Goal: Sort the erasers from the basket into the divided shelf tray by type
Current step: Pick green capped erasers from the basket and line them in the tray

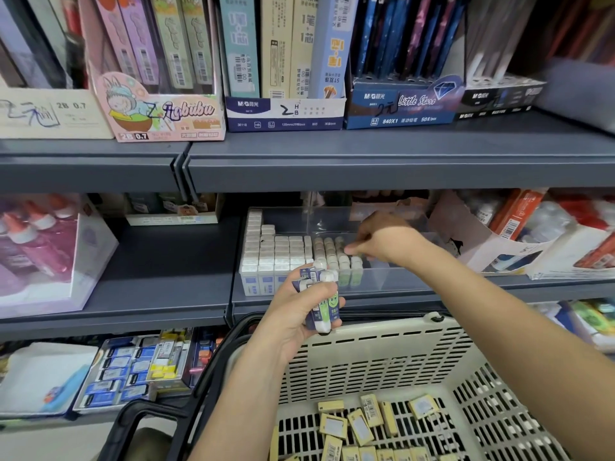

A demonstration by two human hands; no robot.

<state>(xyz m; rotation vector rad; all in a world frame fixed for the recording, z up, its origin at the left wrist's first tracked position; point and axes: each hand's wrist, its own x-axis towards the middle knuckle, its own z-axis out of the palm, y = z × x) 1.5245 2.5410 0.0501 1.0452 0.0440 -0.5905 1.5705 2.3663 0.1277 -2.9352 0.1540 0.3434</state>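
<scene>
Head view looks down past the basket (382, 347) to the clear tray (392, 277) on the middle shelf. The left hand (293, 321) clasps a bundle of erasers (321, 294), blue-sleeved and green-sleeved mixed, upright just before the tray's front wall. Held there, it likely serves as ready stock, so the other hand need not dip into the basket for each piece. The right hand (382, 241) reaches over the front wall into the tray, fingertips (351, 250) bunched at the tops of the round rows (332, 251) in the middle compartment. Blur hides whether they pinch an eraser or only press one level, so I cannot tell its grip. The square rows (276, 251) stand packed in the left compartment, a divider keeping the types apart. Yellow erasers (359, 424) lie loose on the basket floor, not yet sorted. The shelf edge (366, 171) above hangs low over the tray and probably limits entry to a flat reach from the front. A torn box (466, 234) stands just beside the tray on the right, near the forearm.
</scene>
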